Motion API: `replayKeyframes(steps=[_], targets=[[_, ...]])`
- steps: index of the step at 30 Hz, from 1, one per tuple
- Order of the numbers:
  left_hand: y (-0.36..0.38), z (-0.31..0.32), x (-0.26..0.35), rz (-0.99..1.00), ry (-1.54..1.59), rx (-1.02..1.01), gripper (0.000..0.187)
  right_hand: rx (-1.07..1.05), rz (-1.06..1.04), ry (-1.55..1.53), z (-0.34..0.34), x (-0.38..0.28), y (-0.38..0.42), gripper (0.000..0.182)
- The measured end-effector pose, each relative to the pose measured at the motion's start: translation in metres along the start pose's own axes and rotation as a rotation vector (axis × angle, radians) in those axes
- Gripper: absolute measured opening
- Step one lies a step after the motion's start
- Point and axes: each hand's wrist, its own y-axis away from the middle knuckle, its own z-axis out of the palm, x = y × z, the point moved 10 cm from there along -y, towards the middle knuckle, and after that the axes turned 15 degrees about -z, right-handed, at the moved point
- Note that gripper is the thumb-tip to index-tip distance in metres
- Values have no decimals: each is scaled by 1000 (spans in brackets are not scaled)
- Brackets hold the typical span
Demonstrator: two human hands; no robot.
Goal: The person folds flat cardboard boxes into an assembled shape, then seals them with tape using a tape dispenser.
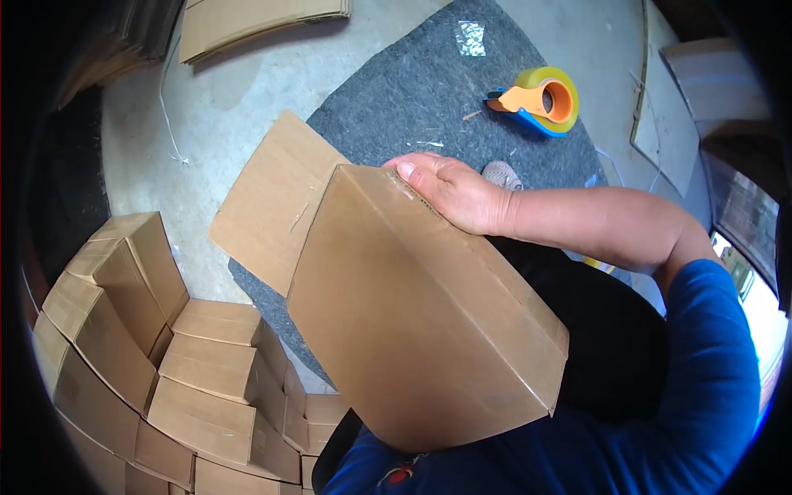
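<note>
A large brown cardboard box (412,305) lies tilted across the lap, with one flap (276,202) sticking out at its upper left. My right hand (454,190) grips the box's upper right edge, its thumb on top and the fingers wrapped over the far side. My left hand does not show. Beyond the box, an orange and blue tape dispenser (536,103) with a yellowish roll rests on the dark grey mat (396,91).
Several brown boxes (206,367) are stacked at the lower left. Flat cardboard sheets (264,25) lie at the top left. A shiny scrap (471,38) is on the mat, and a shoe (502,175) shows behind the forearm. Panels stand at the right.
</note>
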Motion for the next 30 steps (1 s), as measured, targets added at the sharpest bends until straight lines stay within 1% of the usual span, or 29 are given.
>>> replayKeyframes(steps=[1, 3, 4, 6, 7, 9, 10, 12, 15, 19, 25, 27, 28, 30], targets=[[0, 0, 0, 2, 2, 1, 47, -1, 0, 0, -1, 1, 1, 47], [-3, 0, 1, 2, 6, 3, 47, -31, 104, -66, 1, 9, 4, 48], [-5, 1, -1, -3, 9, 4, 47, -29, 110, -68, -1, 10, 6, 48], [-5, 0, -4, -4, 16, 7, 47, -38, 86, 24, -5, 7, 8, 48], [-5, 0, -3, -2, 18, 9, 47, -39, 85, 23, -4, 6, 9, 48], [-5, 2, -2, 2, 22, 11, 47, 18, 87, 51, -9, 4, 11, 49], [-6, 3, -1, 2, 22, 11, 47, 20, 88, 51, -11, 6, 10, 49], [-8, 4, -2, -6, 21, 13, 47, 18, -2, 70, -11, 2, 8, 48], [-7, 4, -4, -6, 28, 18, 47, 22, -25, 17, -10, -5, 6, 47], [-7, 6, -4, 1, 37, 18, 47, 19, -49, 63, -9, -8, 4, 47], [-4, 4, -6, 6, 54, 29, 47, -64, -30, 235, -7, 0, 6, 48], [-4, 6, -5, 11, 57, 29, 47, -113, 31, 300, -6, 10, 6, 47], [-4, 7, -2, 15, 59, 28, 47, -114, 28, 303, -7, 8, 4, 47], [-5, 8, 0, 25, 66, 27, 46, -70, 157, 172, -10, 16, 5, 48]])
